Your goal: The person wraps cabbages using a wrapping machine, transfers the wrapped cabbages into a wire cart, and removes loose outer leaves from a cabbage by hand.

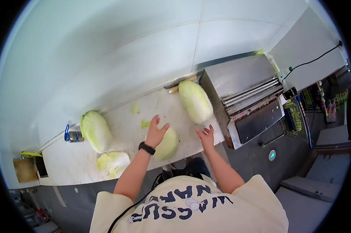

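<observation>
Three napa cabbages lie on a white worktop. One cabbage (167, 144) sits at the front middle, partly behind my left hand (156, 134), whose fingers are spread; whether it touches the cabbage is hard to tell. My right hand (205, 136) is empty with its fingers apart, just below a second cabbage (195, 101) near the steel machine. A third cabbage (95, 131) rests at the left, and a loose cabbage leaf (113, 163) lies below it. Small leaf scraps (145, 124) are scattered beyond my left hand.
A steel machine (243, 77) stands right of the worktop (74, 167). Knives with wooden handles (174, 89) lie against the wall. At the left are a metal bottle (73, 136) with a blue strap and a brown box (26, 170). Baskets of goods (294, 116) stand far right.
</observation>
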`<state>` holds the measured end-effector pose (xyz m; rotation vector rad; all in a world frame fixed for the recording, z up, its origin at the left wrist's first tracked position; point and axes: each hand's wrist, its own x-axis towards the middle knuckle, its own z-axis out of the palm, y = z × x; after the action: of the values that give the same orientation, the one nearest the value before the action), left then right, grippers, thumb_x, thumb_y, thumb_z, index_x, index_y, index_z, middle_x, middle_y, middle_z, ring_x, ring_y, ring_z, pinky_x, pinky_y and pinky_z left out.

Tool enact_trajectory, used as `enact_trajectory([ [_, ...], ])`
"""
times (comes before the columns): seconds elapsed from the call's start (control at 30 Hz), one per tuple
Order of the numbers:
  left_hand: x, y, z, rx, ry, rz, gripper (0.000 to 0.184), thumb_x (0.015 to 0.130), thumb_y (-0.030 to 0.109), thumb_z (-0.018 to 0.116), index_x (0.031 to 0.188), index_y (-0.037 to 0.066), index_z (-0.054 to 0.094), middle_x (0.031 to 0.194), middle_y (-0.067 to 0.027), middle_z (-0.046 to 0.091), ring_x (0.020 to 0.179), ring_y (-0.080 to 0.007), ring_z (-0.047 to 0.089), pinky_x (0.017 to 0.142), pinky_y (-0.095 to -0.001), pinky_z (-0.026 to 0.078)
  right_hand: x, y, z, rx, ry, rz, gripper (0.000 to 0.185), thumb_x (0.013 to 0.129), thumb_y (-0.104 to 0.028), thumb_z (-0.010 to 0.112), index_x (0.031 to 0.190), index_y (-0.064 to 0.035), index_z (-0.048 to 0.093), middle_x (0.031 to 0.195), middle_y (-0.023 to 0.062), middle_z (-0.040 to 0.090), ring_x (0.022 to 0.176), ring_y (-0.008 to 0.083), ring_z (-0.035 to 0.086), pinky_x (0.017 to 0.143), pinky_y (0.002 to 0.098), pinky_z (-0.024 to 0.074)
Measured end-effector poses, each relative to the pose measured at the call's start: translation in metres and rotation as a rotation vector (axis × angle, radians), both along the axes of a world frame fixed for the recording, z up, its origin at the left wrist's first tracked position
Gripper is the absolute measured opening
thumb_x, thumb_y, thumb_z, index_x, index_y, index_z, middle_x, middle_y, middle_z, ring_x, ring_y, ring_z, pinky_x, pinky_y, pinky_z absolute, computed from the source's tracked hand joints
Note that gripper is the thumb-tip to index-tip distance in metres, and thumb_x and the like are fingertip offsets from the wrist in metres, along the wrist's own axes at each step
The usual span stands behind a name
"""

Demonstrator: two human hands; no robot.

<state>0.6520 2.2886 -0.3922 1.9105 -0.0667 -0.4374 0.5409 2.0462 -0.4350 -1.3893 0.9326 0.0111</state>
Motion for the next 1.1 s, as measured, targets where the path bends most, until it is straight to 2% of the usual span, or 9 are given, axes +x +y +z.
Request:
enact_trajectory([
  [0.2, 0.099, -0.125, -0.050, -0.205, 0.332, 0.181, 0.074, 0.095, 0.048, 0.063, 0.149, 0.005, 0.035, 0.148, -0.0165, 0.045, 0.134, -0.0274, 0.045, 0.111, -0.0407, 0.036, 0.046, -0.004, -0.020, 0.088, -0.289, -0.164, 0.123, 0.072, -0.016, 0.088, 0.158, -0.0071, 0.001, 0.155, 0.0169, 0.028, 0.136, 0.0311, 0.041, 0.108, 0.0441, 0.0421],
  [0.27, 0.114, -0.143, -0.055, -0.452, 0.604, 0.245, 0.074, 0.096, 0.052, 0.059, 0.150, 0.006, 0.035, 0.149, -0.0127, 0.045, 0.133, -0.0261, 0.045, 0.112, -0.0401, 0.035, 0.050, -0.009, -0.014, 0.128, -0.339, -0.128, 0.121, 0.071, -0.009, 0.087, 0.158, -0.0081, 0.004, 0.153, 0.0159, 0.030, 0.136, 0.0308, 0.042, 0.108, 0.0436, 0.0428],
  [0.43, 0.097, -0.140, -0.033, -0.674, 0.665, 0.196, 0.061, 0.099, 0.049, 0.055, 0.145, 0.011, 0.045, 0.141, -0.0077, 0.051, 0.127, -0.0248, 0.048, 0.109, -0.0388, 0.037, 0.045, -0.001, 0.005, 0.162, -0.440, -0.130, 0.117, 0.068, -0.002, 0.087, 0.156, -0.0080, 0.010, 0.150, 0.0148, 0.034, 0.133, 0.0300, 0.045, 0.107, 0.0419, 0.0447],
  [0.63, 0.039, -0.092, 0.054, -0.876, 0.429, 0.186, 0.051, 0.100, 0.050, 0.049, 0.137, 0.015, 0.053, 0.138, -0.0042, 0.056, 0.129, -0.0214, 0.049, 0.108, -0.0404, 0.040, 0.013, -0.001, 0.057, 0.092, -0.573, 0.091, 0.120, 0.065, -0.005, 0.091, 0.155, -0.0077, 0.011, 0.148, 0.0146, 0.035, 0.133, 0.0289, 0.046, 0.107, 0.0428, 0.0447],
  [0.77, -0.034, -0.070, 0.157, -0.961, 0.023, 0.104, 0.069, 0.097, 0.049, 0.055, 0.151, 0.013, 0.033, 0.149, -0.0061, 0.045, 0.136, -0.0243, 0.044, 0.113, -0.0423, 0.036, -0.010, -0.024, 0.088, -0.034, -0.776, 0.294, 0.122, 0.061, -0.012, 0.095, 0.154, -0.0078, 0.017, 0.147, 0.0135, 0.038, 0.131, 0.0275, 0.048, 0.107, 0.0430, 0.0452],
  [0.83, -0.073, -0.048, 0.194, -0.661, -0.252, 0.154, 0.080, 0.095, 0.040, 0.063, 0.156, 0.013, 0.019, 0.153, -0.0082, 0.037, 0.141, -0.0250, 0.038, 0.113, -0.0432, 0.037, -0.022, -0.059, 0.093, 0.130, -0.818, 0.494, 0.109, 0.062, -0.015, 0.095, 0.150, -0.0041, 0.031, 0.139, 0.0141, 0.051, 0.125, 0.0280, 0.054, 0.107, 0.0401, 0.0452],
  [0.9, -0.114, -0.059, 0.234, -0.314, -0.541, 0.166, 0.104, 0.079, 0.002, 0.076, 0.159, 0.014, 0.010, 0.156, -0.0082, 0.030, 0.143, -0.0259, 0.033, 0.113, -0.0448, 0.039, -0.038, -0.079, 0.149, 0.222, -0.797, 0.520, 0.086, 0.076, -0.023, 0.085, 0.145, 0.0002, 0.040, 0.139, 0.0151, 0.053, 0.125, 0.0284, 0.055, 0.108, 0.0407, 0.0438],
  [0.93, -0.132, -0.064, 0.247, -0.462, -0.470, 0.078, 0.113, 0.074, -0.005, 0.079, 0.159, 0.013, 0.007, 0.156, -0.0066, 0.029, 0.142, -0.0251, 0.033, 0.117, -0.0412, 0.034, -0.040, -0.101, 0.144, 0.370, -0.943, 0.568, 0.085, 0.079, -0.029, 0.083, 0.146, 0.0008, 0.039, 0.142, 0.0149, 0.051, 0.128, 0.0291, 0.053, 0.109, 0.0423, 0.0432],
  [1.1, -0.214, -0.094, 0.216, -0.670, -0.345, 0.237, 0.097, 0.085, 0.014, 0.079, 0.157, 0.011, 0.015, 0.149, -0.0074, 0.039, 0.137, -0.0209, 0.039, 0.114, -0.0355, 0.035, -0.098, -0.151, 0.160, 0.455, -0.891, 0.619, 0.099, 0.075, -0.043, 0.084, 0.149, -0.0011, 0.033, 0.146, 0.0137, 0.046, 0.132, 0.0292, 0.050, 0.110, 0.0443, 0.0415],
])
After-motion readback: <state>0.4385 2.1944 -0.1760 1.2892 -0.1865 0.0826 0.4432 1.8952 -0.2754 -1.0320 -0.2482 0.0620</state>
